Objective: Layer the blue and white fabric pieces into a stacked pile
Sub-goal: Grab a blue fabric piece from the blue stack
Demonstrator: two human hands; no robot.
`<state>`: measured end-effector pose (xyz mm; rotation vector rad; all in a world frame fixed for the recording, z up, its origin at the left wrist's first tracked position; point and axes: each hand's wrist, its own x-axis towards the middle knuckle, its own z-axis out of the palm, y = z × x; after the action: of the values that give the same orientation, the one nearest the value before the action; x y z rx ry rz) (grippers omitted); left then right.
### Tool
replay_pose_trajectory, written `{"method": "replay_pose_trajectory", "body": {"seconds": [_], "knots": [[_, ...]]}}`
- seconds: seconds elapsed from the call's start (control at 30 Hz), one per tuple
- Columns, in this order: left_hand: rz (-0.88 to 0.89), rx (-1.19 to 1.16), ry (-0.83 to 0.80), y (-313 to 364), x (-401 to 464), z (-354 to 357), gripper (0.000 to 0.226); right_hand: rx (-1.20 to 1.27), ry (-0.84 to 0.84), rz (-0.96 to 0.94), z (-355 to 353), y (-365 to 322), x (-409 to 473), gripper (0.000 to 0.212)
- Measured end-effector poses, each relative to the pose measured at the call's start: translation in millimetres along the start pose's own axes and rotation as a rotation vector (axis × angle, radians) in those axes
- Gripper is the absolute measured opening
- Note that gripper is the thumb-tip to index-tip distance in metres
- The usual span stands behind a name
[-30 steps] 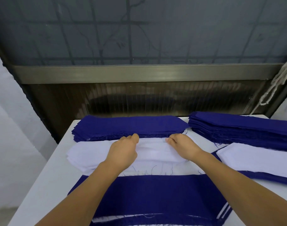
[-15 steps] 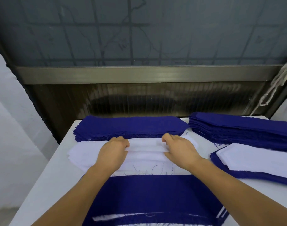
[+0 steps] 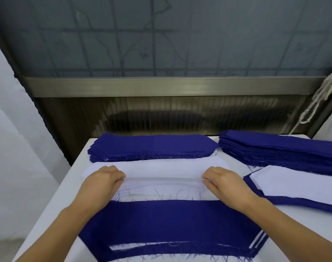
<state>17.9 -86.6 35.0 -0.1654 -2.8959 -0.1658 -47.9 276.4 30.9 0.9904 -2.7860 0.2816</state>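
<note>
Over the last second the two hands have drawn apart along the top sheet of the white fabric stack [image 3: 161, 171]. A moment ago they sat close together near its middle; now the left hand [image 3: 102, 181] is at the stack's 9 o'clock end and the right hand [image 3: 222, 181] at its 3 o'clock end. Each grip is closed narrowly, fingers curled and pinching a thin white piece [image 3: 162, 180] along its near edge, so that edge stands as a taut raised ridge between the hands.

This suggests a single white layer has been separated from the stack and is ready to be carried. Its likely destination is the layered pile [image 3: 167, 222] at 6 o'clock on the bench [image 3: 53, 210], whose top is blue with white edges peeking out below.

The remaining supply lies around it: a blue stack [image 3: 152, 148] at 12 o'clock, touching the white stack's far edge, and a taller blue stack [image 3: 278, 150] at 2 o'clock. A smaller pile topped in white [image 3: 297, 186] sits at 3 o'clock. With so much stock unused, the layering seems far from finished.
</note>
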Motion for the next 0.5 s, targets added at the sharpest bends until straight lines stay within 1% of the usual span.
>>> {"method": "replay_pose_trajectory", "body": {"seconds": [0.07,0.1,0.2,0.27,0.3,0.33,0.37,0.4,0.47,0.5], "knots": [[0.065,-0.032,-0.131,0.3,-13.3,-10.4,0.022,0.084,-0.1,0.033,-9.3,-1.6,-20.6,0.023],[0.074,-0.092,-0.225,0.2,-19.3,-16.0,0.018,0.172,-0.176,0.063,-14.6,-0.5,-31.5,0.024],[0.041,-0.393,-0.52,3.9,-31.4,-31.5,0.011,0.512,-0.456,0.187,-34.6,3.3,-57.0,0.028],[0.049,-0.486,-0.635,8.6,-32.4,-37.4,0.012,0.63,-0.582,0.231,-45.3,6.7,-63.1,0.032],[0.05,-0.502,-0.662,11.4,-31.1,-39.0,0.013,0.638,-0.603,0.241,-48.9,7.8,-63.0,0.033],[0.043,-0.508,-0.661,13.9,-29.2,-39.7,0.014,0.624,-0.589,0.248,-51.1,8.1,-60.8,0.033],[0.027,-0.503,-0.622,16.0,-25.9,-39.5,0.014,0.599,-0.543,0.258,-51.9,8.0,-57.6,0.031],[0.002,-0.485,-0.542,18.0,-22.1,-39.5,0.013,0.574,-0.466,0.275,-51.9,7.3,-54.1,0.028],[-0.055,-0.435,-0.311,21.5,-15.9,-40.8,0.015,0.54,-0.257,0.298,-50.0,6.2,-50.0,0.021],[-0.077,-0.418,-0.193,22.8,-14.5,-42.3,0.018,0.497,-0.146,0.275,-49.2,5.5,-50.3,0.018]]}}
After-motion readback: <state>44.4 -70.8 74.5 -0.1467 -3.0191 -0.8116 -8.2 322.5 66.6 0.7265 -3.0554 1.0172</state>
